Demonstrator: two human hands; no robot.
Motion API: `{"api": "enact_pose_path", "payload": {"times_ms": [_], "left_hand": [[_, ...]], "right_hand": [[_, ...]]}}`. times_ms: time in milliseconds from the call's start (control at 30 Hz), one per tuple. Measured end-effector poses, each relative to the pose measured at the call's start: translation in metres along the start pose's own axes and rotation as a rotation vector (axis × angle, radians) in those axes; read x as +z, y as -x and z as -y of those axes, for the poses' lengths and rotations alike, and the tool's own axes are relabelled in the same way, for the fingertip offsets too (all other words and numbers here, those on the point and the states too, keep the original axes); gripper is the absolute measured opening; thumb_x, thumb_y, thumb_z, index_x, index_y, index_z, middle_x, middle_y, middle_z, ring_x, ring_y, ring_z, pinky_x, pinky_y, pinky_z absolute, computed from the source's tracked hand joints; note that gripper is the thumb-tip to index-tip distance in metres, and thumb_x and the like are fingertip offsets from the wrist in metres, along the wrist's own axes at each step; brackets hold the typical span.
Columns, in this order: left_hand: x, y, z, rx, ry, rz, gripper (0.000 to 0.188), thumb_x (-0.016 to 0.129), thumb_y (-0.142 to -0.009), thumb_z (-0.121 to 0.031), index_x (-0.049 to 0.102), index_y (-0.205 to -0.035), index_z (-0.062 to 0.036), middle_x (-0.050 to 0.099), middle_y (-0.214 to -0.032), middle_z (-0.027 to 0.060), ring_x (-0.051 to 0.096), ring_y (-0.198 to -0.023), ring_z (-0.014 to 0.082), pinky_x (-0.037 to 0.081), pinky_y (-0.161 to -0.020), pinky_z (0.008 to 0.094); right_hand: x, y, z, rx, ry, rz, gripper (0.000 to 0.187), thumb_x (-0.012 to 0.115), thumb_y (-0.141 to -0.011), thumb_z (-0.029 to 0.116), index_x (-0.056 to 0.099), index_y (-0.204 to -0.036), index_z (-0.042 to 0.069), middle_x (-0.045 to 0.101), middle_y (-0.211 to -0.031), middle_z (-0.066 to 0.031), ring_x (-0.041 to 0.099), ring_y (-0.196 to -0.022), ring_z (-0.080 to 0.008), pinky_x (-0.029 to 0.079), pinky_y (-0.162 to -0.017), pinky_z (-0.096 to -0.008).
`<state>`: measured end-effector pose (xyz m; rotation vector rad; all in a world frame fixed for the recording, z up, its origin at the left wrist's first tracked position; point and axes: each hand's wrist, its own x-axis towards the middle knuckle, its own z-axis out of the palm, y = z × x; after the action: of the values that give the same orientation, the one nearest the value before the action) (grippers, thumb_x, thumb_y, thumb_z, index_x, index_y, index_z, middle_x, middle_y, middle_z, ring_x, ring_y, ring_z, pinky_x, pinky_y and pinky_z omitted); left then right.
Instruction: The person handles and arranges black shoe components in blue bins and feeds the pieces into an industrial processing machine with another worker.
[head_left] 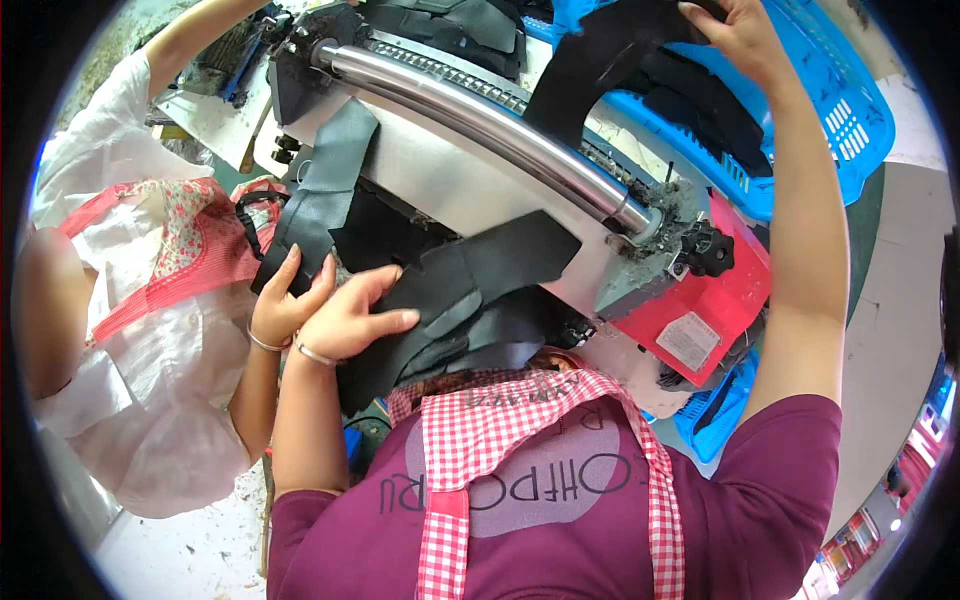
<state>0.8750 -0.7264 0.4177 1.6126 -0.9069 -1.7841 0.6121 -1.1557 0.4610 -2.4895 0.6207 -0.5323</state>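
Observation:
My left hand (pixel 345 322) is at the left end of a pile of black leather-like pieces (pixel 500 262) in front of me. Its thumb lies on top and the fingers curl at the edge, gripping the top piece. My right hand (pixel 742 38) is raised at the upper right, pinching the end of a curved black piece (pixel 578 75). That piece hangs down to the far side of a shiny steel roller (pixel 480 125) on a machine. The blue basket (pixel 868 130) below my right hand holds more black pieces.
A co-worker in white stands at my left; one hand (pixel 290 305) touches a long black strip (pixel 338 165) beside my left hand. A dark knob (pixel 708 248) and a red panel (pixel 690 315) are at the machine's right end. Black pieces (pixel 450 30) are heaped behind it.

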Motion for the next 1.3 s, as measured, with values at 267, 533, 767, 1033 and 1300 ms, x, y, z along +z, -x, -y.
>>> {"api": "enact_pose_path", "payload": {"times_ms": [267, 533, 767, 1033, 1300], "left_hand": [[-0.008, -0.006, -0.031, 0.134, 0.182, 0.086, 0.052, 0.08, -0.077, -0.017, 0.053, -0.118, -0.0005, 0.058, -0.111, -0.0001, 0.054, -0.099, 0.0079, 0.043, -0.089, 0.0239], [-0.013, -0.013, -0.01, -0.006, -0.241, -0.115, 0.024, 0.073, -0.084, -0.018, 0.057, -0.096, -0.0046, 0.045, -0.071, -0.0054, 0.041, -0.068, 0.0047, 0.035, -0.059, 0.0233], [-0.016, -0.033, -0.029, 0.098, -0.216, -0.111, 0.031, 0.075, -0.084, -0.026, 0.058, -0.09, 0.0, 0.058, -0.081, -0.0022, 0.053, -0.079, 0.0066, 0.044, -0.07, 0.0229], [-0.022, -0.011, -0.016, 0.024, -0.204, -0.013, 0.037, 0.077, -0.081, -0.014, 0.053, -0.108, -0.0045, 0.05, -0.089, -0.0033, 0.048, -0.084, 0.0075, 0.041, -0.077, 0.0229], [-0.008, -0.058, -0.029, 0.115, -0.27, -0.13, 0.039, 0.076, -0.084, -0.031, 0.06, -0.091, 0.0037, 0.06, -0.079, 0.0018, 0.053, -0.078, 0.0064, 0.046, -0.07, 0.0241]], "right_hand": [[0.112, 0.052, 0.007, 0.069, -0.114, 0.564, 0.039, 0.067, -0.086, 0.035, 0.061, -0.092, -0.002, 0.055, -0.097, -0.0128, 0.055, -0.095, -0.0254, 0.045, -0.085, -0.0372], [0.017, 0.023, 0.003, 0.12, 0.12, -0.036, 0.022, 0.064, -0.089, 0.023, 0.059, -0.095, 0.002, 0.06, -0.08, -0.0058, 0.053, -0.075, -0.0132, 0.044, -0.071, -0.0285], [0.059, 0.027, -0.014, 0.18, 0.921, -0.181, 0.061, 0.066, -0.084, 0.044, 0.051, -0.131, 0.009, 0.054, -0.125, -0.0195, 0.048, -0.117, -0.0357, 0.047, -0.092, -0.0458], [0.065, 0.018, -0.02, 0.173, -0.68, 0.208, 0.034, 0.065, -0.086, 0.011, 0.059, -0.12, 0.011, 0.059, -0.098, -0.0021, 0.055, -0.082, -0.0091, 0.046, -0.072, -0.0273], [0.122, 0.035, -0.019, -0.05, 0.021, 0.597, 0.019, 0.059, -0.088, 0.014, 0.069, -0.1, 0.004, 0.06, -0.1, -0.0081, 0.058, -0.095, -0.0189, 0.045, -0.084, -0.0301]]}}
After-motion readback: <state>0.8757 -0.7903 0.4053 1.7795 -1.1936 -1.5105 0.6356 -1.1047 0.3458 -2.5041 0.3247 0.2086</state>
